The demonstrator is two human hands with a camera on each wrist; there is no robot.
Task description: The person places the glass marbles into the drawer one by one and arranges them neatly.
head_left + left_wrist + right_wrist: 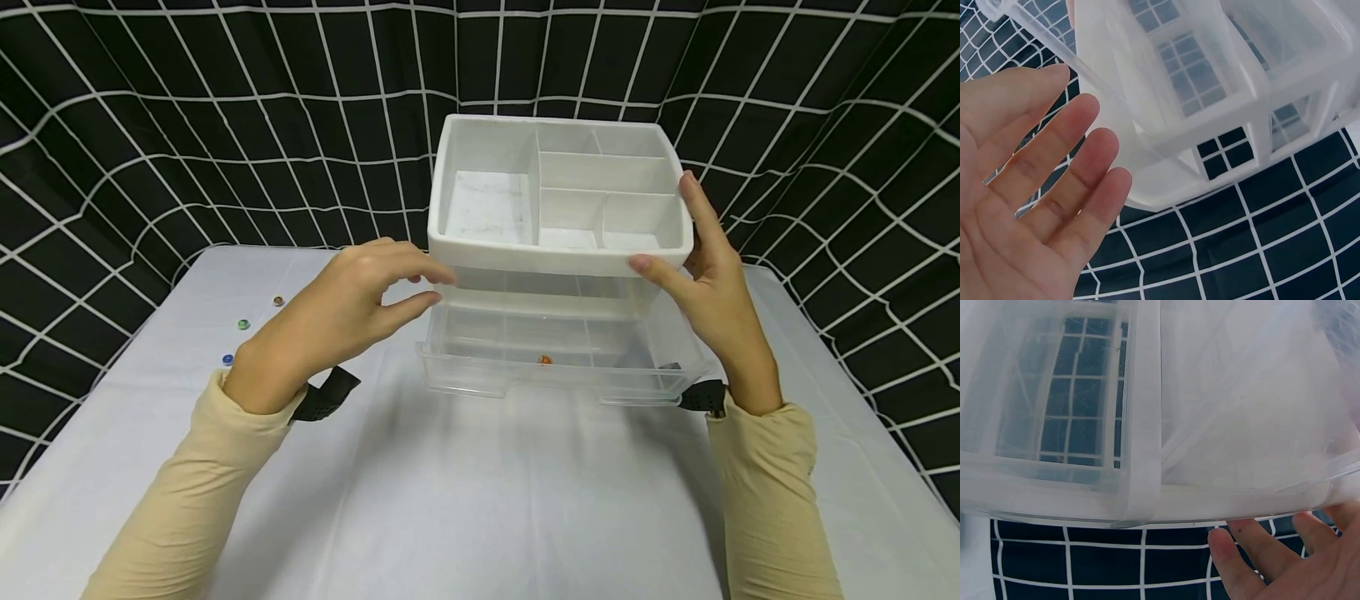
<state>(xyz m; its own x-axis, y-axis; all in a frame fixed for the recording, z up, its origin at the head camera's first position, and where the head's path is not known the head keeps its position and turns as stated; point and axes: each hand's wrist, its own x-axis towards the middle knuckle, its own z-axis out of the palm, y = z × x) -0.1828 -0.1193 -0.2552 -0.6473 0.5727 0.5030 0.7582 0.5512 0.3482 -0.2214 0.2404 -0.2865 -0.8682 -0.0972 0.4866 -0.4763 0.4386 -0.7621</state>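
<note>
A white storage box [562, 260] with an open compartmented top stands in front of me. Out of its front juts a clear drawer [465, 354], in which lies a small orange marble [546, 360]. My right hand [716, 279] grips the box's right front corner, thumb on the front rim and index finger along the side. In the right wrist view its fingertips [1225, 547] lie along the edge of the box's side. At the left front corner, my left hand [348, 304] has thumb and fingers apart with nothing between them. The left wrist view shows its fingers [1094, 150] extended beside the box.
Three small marbles lie on the white tablecloth at the left: a brown one [278, 301], a green one [243, 324] and a blue one [227, 360] close to my left wrist. Black cloth with a white grid [300, 125] hangs behind and at both sides.
</note>
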